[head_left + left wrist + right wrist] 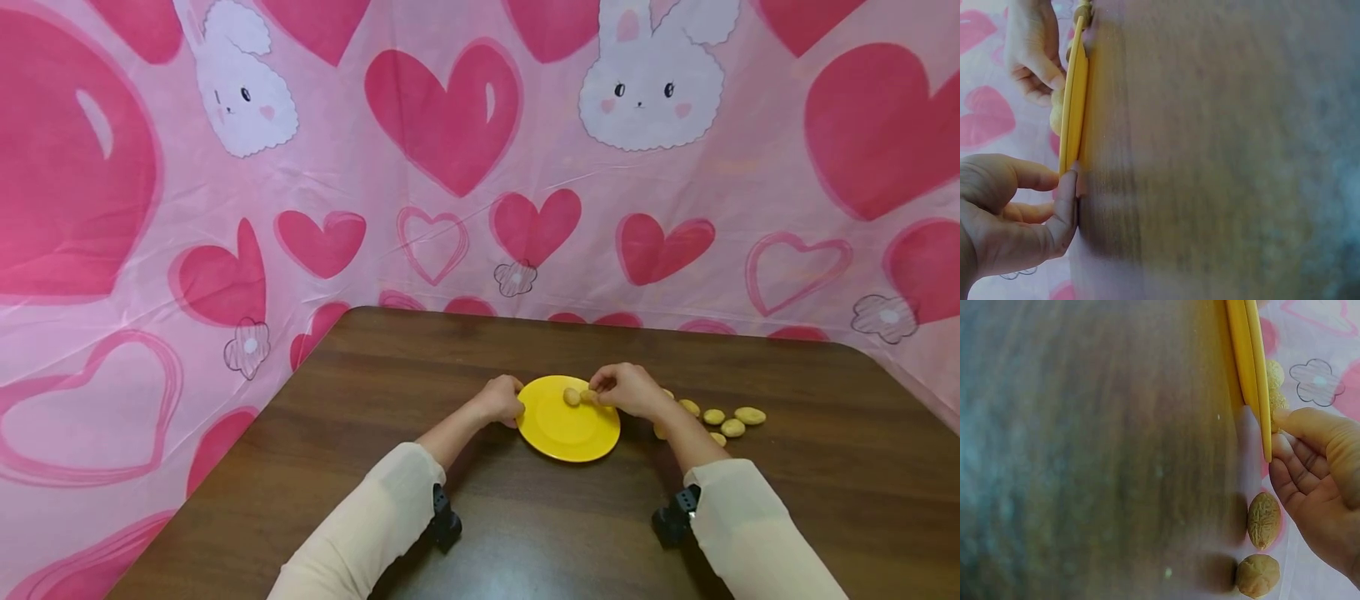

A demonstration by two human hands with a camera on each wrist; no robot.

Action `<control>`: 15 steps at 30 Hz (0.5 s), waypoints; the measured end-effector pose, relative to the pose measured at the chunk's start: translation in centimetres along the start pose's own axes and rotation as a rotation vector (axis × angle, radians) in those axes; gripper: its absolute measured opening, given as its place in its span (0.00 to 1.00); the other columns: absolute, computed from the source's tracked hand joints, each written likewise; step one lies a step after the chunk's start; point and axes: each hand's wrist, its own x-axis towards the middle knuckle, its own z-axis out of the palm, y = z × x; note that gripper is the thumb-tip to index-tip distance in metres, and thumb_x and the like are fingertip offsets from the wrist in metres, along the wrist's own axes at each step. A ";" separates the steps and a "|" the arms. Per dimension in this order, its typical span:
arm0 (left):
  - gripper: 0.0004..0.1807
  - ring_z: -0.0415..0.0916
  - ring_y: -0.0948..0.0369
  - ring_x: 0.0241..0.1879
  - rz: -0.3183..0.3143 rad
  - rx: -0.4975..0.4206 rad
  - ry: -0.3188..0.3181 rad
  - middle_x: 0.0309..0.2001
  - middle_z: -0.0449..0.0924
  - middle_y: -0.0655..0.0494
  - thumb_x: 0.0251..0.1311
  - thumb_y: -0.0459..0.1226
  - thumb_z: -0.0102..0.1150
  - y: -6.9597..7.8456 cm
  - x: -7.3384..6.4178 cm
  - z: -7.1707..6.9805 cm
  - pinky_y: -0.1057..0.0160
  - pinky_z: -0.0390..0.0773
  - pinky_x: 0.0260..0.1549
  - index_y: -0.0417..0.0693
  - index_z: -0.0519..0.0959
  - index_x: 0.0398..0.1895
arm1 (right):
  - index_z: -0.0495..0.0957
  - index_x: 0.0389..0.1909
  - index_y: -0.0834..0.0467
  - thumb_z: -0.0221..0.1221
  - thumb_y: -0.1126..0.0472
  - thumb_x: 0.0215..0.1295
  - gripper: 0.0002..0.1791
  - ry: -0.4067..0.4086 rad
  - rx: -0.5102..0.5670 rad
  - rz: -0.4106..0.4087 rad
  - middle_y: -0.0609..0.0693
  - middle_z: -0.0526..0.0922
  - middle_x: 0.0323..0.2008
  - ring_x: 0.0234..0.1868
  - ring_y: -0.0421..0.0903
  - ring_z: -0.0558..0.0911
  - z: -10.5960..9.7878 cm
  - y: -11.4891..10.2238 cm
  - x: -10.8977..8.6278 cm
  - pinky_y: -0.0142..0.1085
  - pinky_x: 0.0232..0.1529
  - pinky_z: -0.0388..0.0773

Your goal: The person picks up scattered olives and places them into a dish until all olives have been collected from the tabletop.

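A round yellow plate lies on the brown table. My left hand pinches its left rim, thumb above and a finger beneath in the left wrist view. At the plate's far right side, my right hand pinches a small yellow-brown oval piece, wrinkled like a little potato. Beside it on the plate sits a similar piece. In the right wrist view, the held piece is partly covered by the thumb, and a wrinkled piece lies beyond the plate's rim.
Several more oval pieces lie on the table to the right of the plate, some partly hidden by my right forearm. A pink cloth with hearts and rabbits hangs behind the table's far edge and along its left.
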 end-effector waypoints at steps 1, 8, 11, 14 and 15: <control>0.19 0.78 0.59 0.23 -0.001 0.000 -0.001 0.34 0.76 0.46 0.51 0.22 0.55 0.0 0.0 0.0 0.67 0.80 0.19 0.31 0.74 0.50 | 0.79 0.34 0.63 0.63 0.67 0.54 0.07 -0.004 0.002 0.006 0.49 0.77 0.28 0.29 0.45 0.73 0.0 0.0 0.0 0.34 0.33 0.78; 0.19 0.78 0.59 0.22 0.000 -0.008 0.006 0.31 0.76 0.47 0.50 0.22 0.56 0.1 0.0 0.0 0.67 0.80 0.18 0.31 0.75 0.49 | 0.79 0.35 0.63 0.64 0.65 0.55 0.07 -0.018 0.013 0.042 0.50 0.77 0.29 0.30 0.46 0.73 0.0 0.0 0.2 0.34 0.34 0.77; 0.19 0.78 0.59 0.21 -0.001 -0.005 0.010 0.30 0.76 0.47 0.50 0.22 0.56 0.1 0.1 0.0 0.68 0.80 0.18 0.31 0.75 0.48 | 0.80 0.35 0.63 0.64 0.64 0.55 0.08 -0.027 0.022 0.059 0.50 0.77 0.29 0.30 0.46 0.73 0.0 0.0 0.3 0.33 0.34 0.77; 0.19 0.78 0.59 0.21 -0.003 0.002 0.009 0.31 0.75 0.48 0.50 0.22 0.56 0.1 0.1 0.1 0.68 0.80 0.18 0.31 0.75 0.49 | 0.80 0.35 0.62 0.64 0.64 0.55 0.08 -0.031 0.026 0.077 0.50 0.77 0.29 0.30 0.46 0.73 0.0 -0.1 0.4 0.33 0.34 0.77; 0.19 0.78 0.59 0.21 -0.004 0.005 0.009 0.31 0.76 0.47 0.50 0.22 0.56 0.1 0.1 0.0 0.68 0.80 0.18 0.31 0.75 0.49 | 0.80 0.35 0.62 0.64 0.64 0.55 0.08 -0.031 0.026 0.082 0.50 0.77 0.29 0.30 0.46 0.73 0.0 -0.1 0.4 0.33 0.34 0.77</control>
